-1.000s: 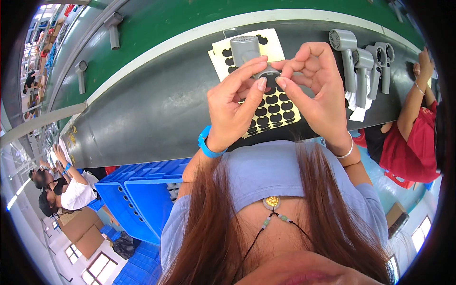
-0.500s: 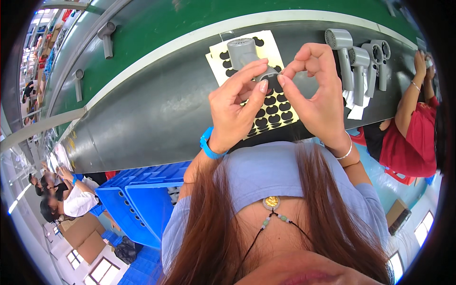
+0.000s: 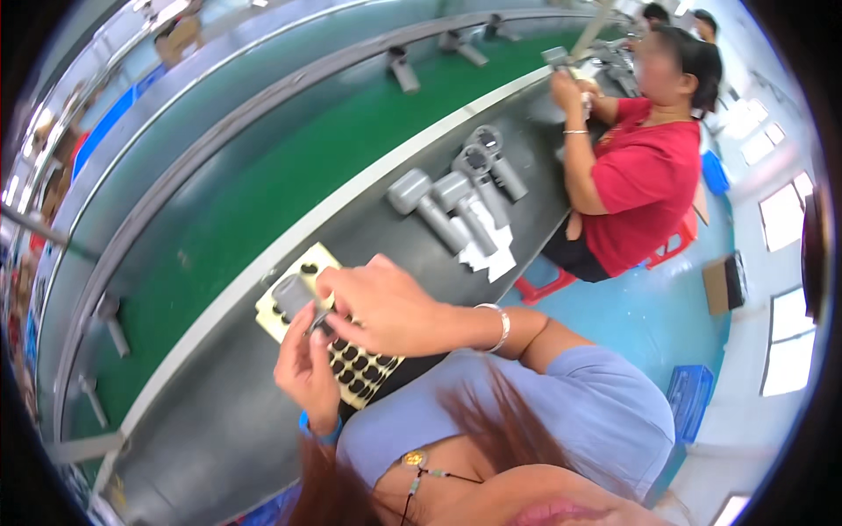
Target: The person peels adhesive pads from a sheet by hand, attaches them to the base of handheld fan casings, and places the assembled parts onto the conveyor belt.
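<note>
My left hand (image 3: pixel 309 364) is closed around the handle of a grey hair dryer (image 3: pixel 292 294), thumb and fingers near the handle's end. Over that same handle bends my right hand (image 3: pixel 386 307), its thumb and index finger closed against it; blur and the fingers hide whether a small part lies between them. Beneath both hands is a pale yellow sheet (image 3: pixel 360 379) with rows of black round stickers, partly covered by the dryer and my fingers.
Several grey hair dryers (image 3: pixel 427 210) lie to the right, some over white paper (image 3: pixel 498 256). Beyond the dark worktop (image 3: pixel 219 394) runs a green conveyor (image 3: pixel 263 202) carrying more grey dryers. A co-worker in a red shirt (image 3: pixel 645 167) sits at the right, holding a grey piece.
My view has swung to the right, bringing the co-worker and conveyor further in. My right hand's raised fingers have folded down over the dryer's handle; the left hand still holds it.
</note>
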